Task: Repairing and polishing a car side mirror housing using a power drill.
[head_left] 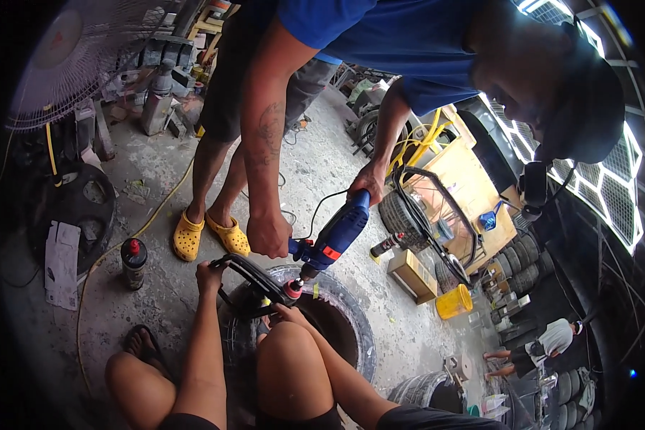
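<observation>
My left hand (209,277) is closed round the far left end of a glossy black curved frame piece (256,276). My right hand (285,315) grips the piece's near right end, its fingers partly hidden by my knee. The piece lies across a worn tire (365,333) standing between my legs. A co-worker in a blue shirt leans over from the far side, holding a blue power drill (340,233) by its rear grip and side handle. The drill's round red-edged pad (292,289) meets the black piece close to my right hand.
A dark bottle with a red cap (133,264) stands left; another bottle (386,245), a cardboard box (412,278) and a yellow bucket (454,302) stand right. A yellow hose (158,215) crosses the floor. A fan (57,50) is far left. Another person (545,344) is at far right.
</observation>
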The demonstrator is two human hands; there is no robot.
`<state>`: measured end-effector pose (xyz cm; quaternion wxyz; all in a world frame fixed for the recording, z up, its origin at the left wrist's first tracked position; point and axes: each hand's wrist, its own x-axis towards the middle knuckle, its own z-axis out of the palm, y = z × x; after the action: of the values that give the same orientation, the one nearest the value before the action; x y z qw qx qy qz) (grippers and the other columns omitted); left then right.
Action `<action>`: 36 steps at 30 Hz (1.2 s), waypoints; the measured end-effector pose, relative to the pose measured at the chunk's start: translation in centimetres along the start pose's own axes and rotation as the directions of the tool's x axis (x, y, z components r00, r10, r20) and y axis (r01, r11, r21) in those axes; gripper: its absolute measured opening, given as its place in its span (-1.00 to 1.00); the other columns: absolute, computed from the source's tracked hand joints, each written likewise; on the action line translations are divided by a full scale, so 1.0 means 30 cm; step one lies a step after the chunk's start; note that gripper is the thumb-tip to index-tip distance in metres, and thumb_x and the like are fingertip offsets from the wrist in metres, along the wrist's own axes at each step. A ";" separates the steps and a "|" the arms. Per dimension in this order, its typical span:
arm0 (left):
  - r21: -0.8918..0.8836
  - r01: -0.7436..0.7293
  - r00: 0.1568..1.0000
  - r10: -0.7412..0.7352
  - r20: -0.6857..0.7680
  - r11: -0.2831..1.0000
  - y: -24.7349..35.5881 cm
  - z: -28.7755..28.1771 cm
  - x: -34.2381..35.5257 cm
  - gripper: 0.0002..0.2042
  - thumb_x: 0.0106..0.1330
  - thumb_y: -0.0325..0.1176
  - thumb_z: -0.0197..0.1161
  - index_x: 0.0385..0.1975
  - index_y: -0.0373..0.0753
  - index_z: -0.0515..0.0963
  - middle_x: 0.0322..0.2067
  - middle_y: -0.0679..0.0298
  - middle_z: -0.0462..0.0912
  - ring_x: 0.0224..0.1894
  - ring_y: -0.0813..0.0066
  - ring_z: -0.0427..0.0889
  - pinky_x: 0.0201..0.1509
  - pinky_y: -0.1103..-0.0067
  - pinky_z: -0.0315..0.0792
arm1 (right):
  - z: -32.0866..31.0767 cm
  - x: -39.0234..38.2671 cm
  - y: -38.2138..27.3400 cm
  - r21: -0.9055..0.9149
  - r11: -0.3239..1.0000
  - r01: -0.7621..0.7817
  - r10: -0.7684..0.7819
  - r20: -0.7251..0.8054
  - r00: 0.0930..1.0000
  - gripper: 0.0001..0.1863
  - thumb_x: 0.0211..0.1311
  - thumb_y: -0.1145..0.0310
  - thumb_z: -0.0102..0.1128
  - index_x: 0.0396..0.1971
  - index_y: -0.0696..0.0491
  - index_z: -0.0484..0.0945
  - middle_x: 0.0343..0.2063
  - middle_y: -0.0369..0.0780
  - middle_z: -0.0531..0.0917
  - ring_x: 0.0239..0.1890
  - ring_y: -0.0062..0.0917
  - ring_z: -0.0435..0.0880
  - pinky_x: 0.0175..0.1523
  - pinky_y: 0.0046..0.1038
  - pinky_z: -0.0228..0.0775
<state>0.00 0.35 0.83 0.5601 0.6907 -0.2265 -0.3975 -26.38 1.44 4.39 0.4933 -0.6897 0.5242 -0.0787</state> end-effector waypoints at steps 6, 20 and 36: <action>0.028 -0.059 0.998 0.059 -0.002 0.998 -0.035 0.019 0.025 -0.64 -0.13 -0.14 0.42 -0.63 -0.36 0.52 -0.81 0.25 0.39 -0.81 0.43 0.35 -0.75 0.47 0.25 | 0.011 -0.044 -0.132 0.208 0.956 -0.208 0.212 0.003 0.977 -0.70 -0.01 0.30 0.12 -0.20 -0.10 0.47 -0.47 -0.23 0.64 -0.41 -0.42 0.63 -0.31 -0.49 0.45; 0.008 0.051 0.997 -0.051 0.051 0.999 0.060 0.014 -0.001 -0.65 -0.10 -0.17 0.40 -0.66 -0.34 0.45 -0.79 0.20 0.44 -0.79 0.41 0.43 -0.74 0.49 0.28 | 0.008 -0.011 -0.048 0.018 1.000 0.004 -0.002 -0.066 0.998 -0.67 -0.08 0.30 0.18 -0.20 -0.17 0.48 -0.53 -0.10 0.60 -0.45 -0.24 0.61 -0.37 -0.34 0.45; 0.006 -0.129 0.992 0.129 -0.006 0.992 -0.055 0.012 0.008 -0.53 -0.16 -0.03 0.40 -0.61 -0.39 0.47 -0.77 0.16 0.44 -0.78 0.40 0.41 -0.70 0.47 0.28 | 0.069 0.088 0.194 0.504 0.864 -0.004 0.029 -0.042 0.999 -0.72 0.05 0.23 0.12 -0.28 0.08 0.48 -0.52 -0.21 0.59 -0.47 -0.53 0.57 -0.37 -0.50 0.39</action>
<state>-0.37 0.38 -0.83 0.5834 0.6773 -0.2700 -0.3577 -27.69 0.76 -2.17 0.6442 -0.5304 0.5031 -0.2251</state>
